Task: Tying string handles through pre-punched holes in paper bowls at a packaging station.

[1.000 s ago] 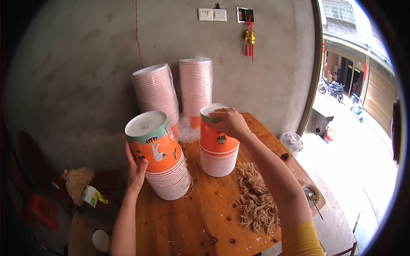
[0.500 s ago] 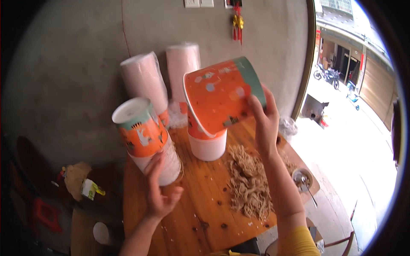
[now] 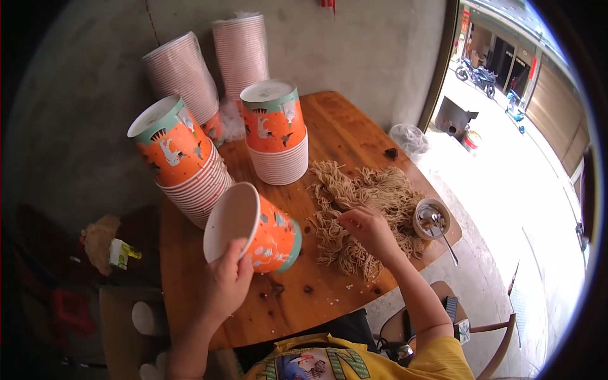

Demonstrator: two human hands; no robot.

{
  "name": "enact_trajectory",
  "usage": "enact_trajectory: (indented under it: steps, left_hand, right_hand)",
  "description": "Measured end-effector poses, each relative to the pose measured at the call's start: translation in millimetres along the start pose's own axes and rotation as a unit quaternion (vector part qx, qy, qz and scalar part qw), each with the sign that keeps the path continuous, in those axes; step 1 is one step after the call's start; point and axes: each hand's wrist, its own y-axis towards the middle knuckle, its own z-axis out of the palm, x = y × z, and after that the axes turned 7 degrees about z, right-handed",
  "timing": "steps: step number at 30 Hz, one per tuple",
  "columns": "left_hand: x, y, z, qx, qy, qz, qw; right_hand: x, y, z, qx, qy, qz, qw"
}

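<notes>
A large orange paper bucket (image 3: 272, 237) with a green base band is tilted on its side above the table. My left hand (image 3: 228, 285) grips it by the white rim, thumb outside, and its pale inside shows. Over a pile of loose beige strings (image 3: 396, 187) hangs my right hand (image 3: 372, 237), its fingers curled together; whether a string is between them is hidden. Behind the held bucket stand an upside-down nested stack of matching buckets (image 3: 275, 130) and, to its left, a leaning one (image 3: 171, 149) with strings along its right side.
Two tall plastic-wrapped bucket stacks (image 3: 240, 57) lean near the wall. A bowl (image 3: 432, 218) with a spoon in it sits at the right edge of the wooden table (image 3: 342, 120). A clear plastic bag (image 3: 410, 137) lies beyond that edge. Below left are white cups (image 3: 147, 318).
The bucket has come down from my raised right hand into my left hand, its opening still facing left. My right hand has dropped to the strings. The view has tilted downward.
</notes>
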Motion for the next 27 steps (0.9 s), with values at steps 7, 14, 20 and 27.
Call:
enact_trajectory:
  steps: [7, 14, 20, 27]
  left_hand:
    - [-6.5, -18.8, 18.4, 0.079, 0.16, 0.111, 0.978]
    - [0.8, -19.0, 27.2, 0.072, 0.164, 0.177, 0.968]
    - [0.0, -18.4, 31.4, 0.064, 0.162, 0.181, 0.968]
    - [-9.4, -28.8, 27.6, 0.008, 0.128, 0.18, 0.975]
  right_hand:
    - [-5.3, 6.0, 12.4, 0.024, -0.081, 0.009, 0.996]
    - [-10.6, -0.9, -18.0, 0.017, -0.088, -0.007, 0.996]
    - [-6.1, -31.5, -21.9, 0.039, -0.132, -0.007, 0.99]
    - [-3.6, -48.2, -33.5, 0.071, -0.162, 0.058, 0.983]
